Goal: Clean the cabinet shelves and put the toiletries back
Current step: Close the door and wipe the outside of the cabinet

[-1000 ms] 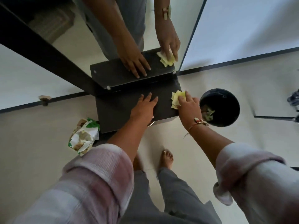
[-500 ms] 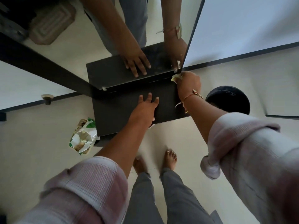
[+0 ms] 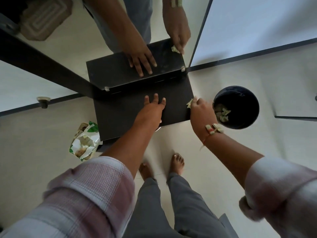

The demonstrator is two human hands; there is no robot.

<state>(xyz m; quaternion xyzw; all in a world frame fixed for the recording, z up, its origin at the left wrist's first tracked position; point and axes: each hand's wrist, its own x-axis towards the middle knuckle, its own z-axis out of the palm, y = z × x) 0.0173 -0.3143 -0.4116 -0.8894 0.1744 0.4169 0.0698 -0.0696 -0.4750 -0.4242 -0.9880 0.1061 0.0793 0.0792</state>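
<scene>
A dark shelf (image 3: 123,107) juts out from a mirror (image 3: 103,42), seen from above. My left hand (image 3: 152,109) lies flat on the shelf's middle, fingers spread, holding nothing. At the shelf's right edge my right hand (image 3: 199,107) is closed around a crumpled yellow-white wipe (image 3: 189,103); only a corner of the wipe shows past the fingers. Both hands and the shelf are doubled in the mirror. No toiletries are in sight.
A black bin (image 3: 238,103) with used wipes inside stands on the floor right of the shelf. A green-and-white wipes pack (image 3: 84,142) lies on the floor at the left. My bare feet (image 3: 177,164) stand on pale tiles below.
My right hand drew the wipe from the shelf's back right corner by the mirror forward to the right edge near the bin. The left hand stayed flat on the shelf.
</scene>
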